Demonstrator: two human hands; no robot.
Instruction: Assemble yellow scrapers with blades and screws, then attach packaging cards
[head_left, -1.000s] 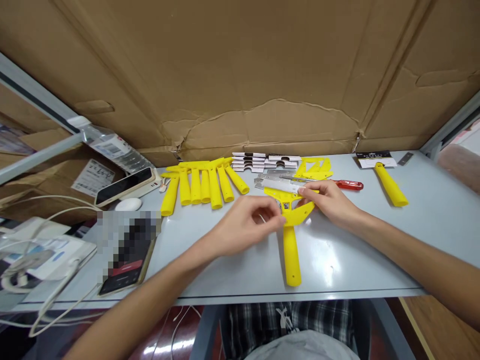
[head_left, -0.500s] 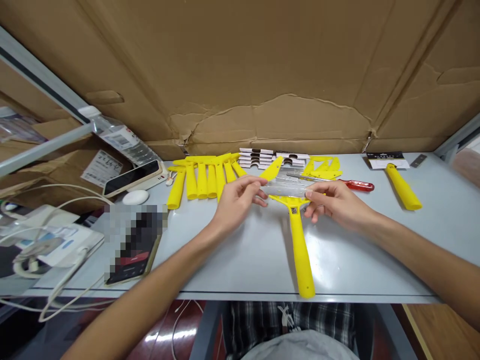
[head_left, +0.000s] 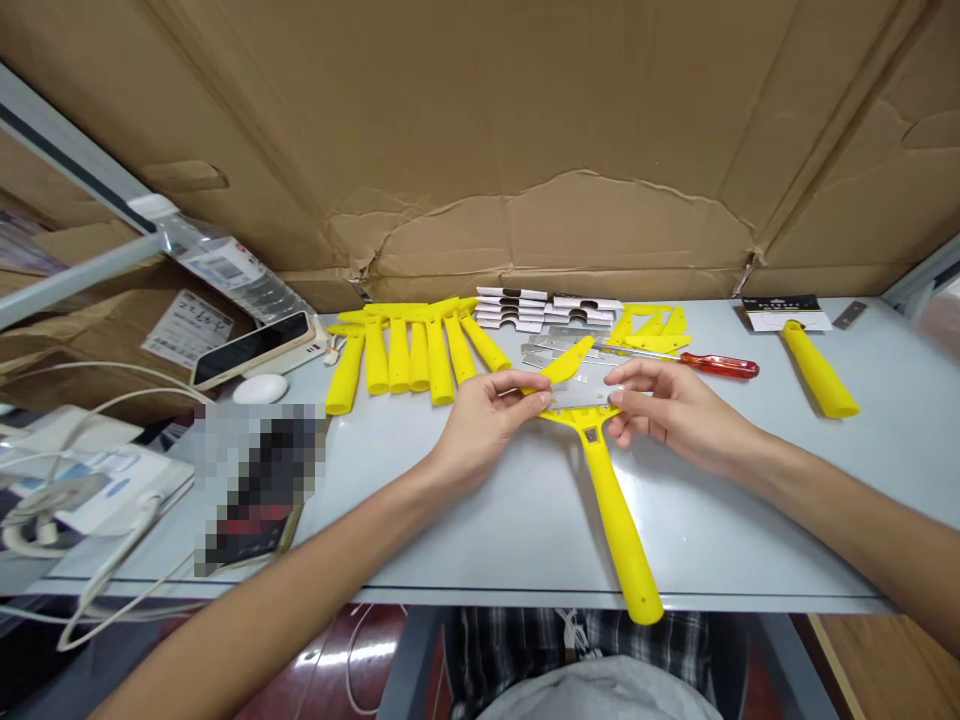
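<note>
A yellow scraper handle (head_left: 621, 525) lies in front of me, its wide head away from me and its butt reaching the table's front edge. Against the head rests a thin metal blade (head_left: 589, 392). My left hand (head_left: 487, 420) pinches the blade's left end at the head's corner, and a loose yellow cover plate (head_left: 570, 362) sticks up from the same fingers. At the blade's right end, my right hand (head_left: 667, 405) grips between thumb and forefinger, its other fingers curled below. The fingers hide both blade ends.
Several yellow scraper handles (head_left: 418, 360) line the back left. Folded white cards (head_left: 511, 310), yellow plates (head_left: 652, 325) and a red-handled screwdriver (head_left: 716, 366) lie behind my hands. A carded scraper (head_left: 821, 375) is at right; phones (head_left: 251, 350), cables and a bottle (head_left: 232, 275) at left.
The blade has come down toward me onto the handle's head, both hands still on it. The handle's butt has swung slightly right and nearer. The view has shifted a little.
</note>
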